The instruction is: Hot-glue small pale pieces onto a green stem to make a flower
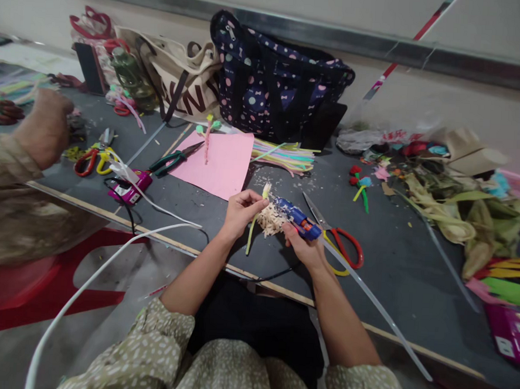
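Observation:
My left hand [240, 214] pinches a yellow-green pipe cleaner [250, 236], whose upper end carries a small pale tuft. My right hand [306, 249] is wrapped round a blue hot glue gun [300, 217], its nozzle side turned toward the left hand. A long clear glue stick [382, 310] trails from its back end past the table edge. Between the hands, a pile of cream flakes [271, 221] lies on the dark tabletop. Scissors [360, 252] with red and yellow handles rest just right of the glue gun. Part of the right fingers is hidden behind the gun.
Behind lie a pink sheet [226, 169], pliers [169, 162] and a pipe cleaner bundle [284, 155]. A dark patterned bag [279, 84] stands against the wall. Dry husks [444, 211] heap at right. Another person's hand [46, 128] is at left. A white cable [91, 284] crosses the table's front edge.

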